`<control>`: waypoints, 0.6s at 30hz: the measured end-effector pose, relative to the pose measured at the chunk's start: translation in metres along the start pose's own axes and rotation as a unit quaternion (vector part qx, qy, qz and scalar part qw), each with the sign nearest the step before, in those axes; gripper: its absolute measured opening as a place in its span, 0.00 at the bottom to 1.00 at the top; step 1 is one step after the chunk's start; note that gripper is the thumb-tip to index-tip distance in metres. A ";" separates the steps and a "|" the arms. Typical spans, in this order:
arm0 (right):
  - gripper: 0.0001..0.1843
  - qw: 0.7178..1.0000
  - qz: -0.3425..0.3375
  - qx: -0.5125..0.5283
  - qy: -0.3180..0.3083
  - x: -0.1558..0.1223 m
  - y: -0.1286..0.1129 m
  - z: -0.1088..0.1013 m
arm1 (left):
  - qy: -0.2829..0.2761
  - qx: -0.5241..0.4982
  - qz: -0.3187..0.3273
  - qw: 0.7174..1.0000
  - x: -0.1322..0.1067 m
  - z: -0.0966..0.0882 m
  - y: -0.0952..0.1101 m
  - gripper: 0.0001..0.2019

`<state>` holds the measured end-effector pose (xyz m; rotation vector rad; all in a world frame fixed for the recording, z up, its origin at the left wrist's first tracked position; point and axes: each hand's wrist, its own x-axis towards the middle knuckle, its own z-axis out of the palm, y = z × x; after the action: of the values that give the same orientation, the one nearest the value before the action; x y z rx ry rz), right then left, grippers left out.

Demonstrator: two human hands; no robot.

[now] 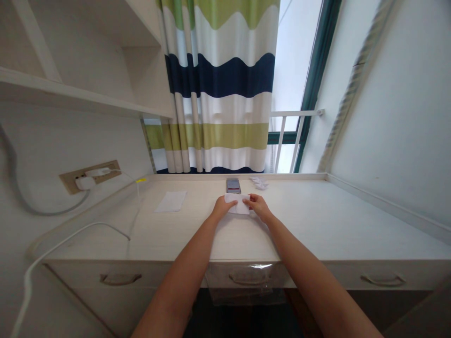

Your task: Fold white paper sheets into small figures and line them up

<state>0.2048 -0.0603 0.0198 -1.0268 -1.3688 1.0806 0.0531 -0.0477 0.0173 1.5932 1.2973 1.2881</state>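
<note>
My left hand [223,208] and my right hand [258,208] grip opposite ends of a folded white paper tissue [238,205], which lies on the pale wooden desk [310,220]. Just beyond the tissue, a smartphone [233,186] lies with its screen lit. A crumpled white tissue [260,183] sits to the right of the phone, near the back edge. Further left of my hands lies a flat white sheet of tissue or paper [171,201].
A wall socket panel [89,177] with a plugged-in white cable is on the left, and the cable runs across to the desk's left side. Clear plastic [246,284] hangs over the middle drawer. A striped curtain [218,84] and window rail stand beyond the desk.
</note>
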 end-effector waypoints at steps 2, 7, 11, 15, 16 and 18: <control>0.15 1.000 0.000 -0.002 -0.002 0.000 0.001 0.000 | -0.003 -0.045 -0.021 0.999 0.001 0.000 -0.001 0.14; 0.13 1.000 0.000 -0.007 -0.018 -0.001 0.000 0.001 | 0.018 -0.157 -0.036 0.987 0.003 -0.001 -0.001 0.13; 0.13 1.000 0.002 -0.014 -0.019 -0.003 -0.002 0.001 | 0.005 -0.165 -0.060 0.984 0.000 -0.001 0.001 0.13; 0.14 1.000 0.003 -0.006 -0.026 -0.003 -0.001 0.001 | -0.002 -0.143 -0.073 0.987 -0.003 0.000 0.001 0.13; 0.14 1.000 0.002 -0.004 -0.029 -0.003 -0.001 0.002 | 0.003 -0.137 -0.068 0.988 -0.003 0.000 0.001 0.12; 0.15 0.999 0.003 0.002 -0.033 -0.003 -0.002 0.002 | 0.012 -0.123 -0.058 0.991 -0.003 -0.001 0.001 0.10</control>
<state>0.2026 -0.0636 0.0206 -1.0006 -1.4157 1.1298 0.0527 -0.0507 0.0179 1.3161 1.1774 1.3418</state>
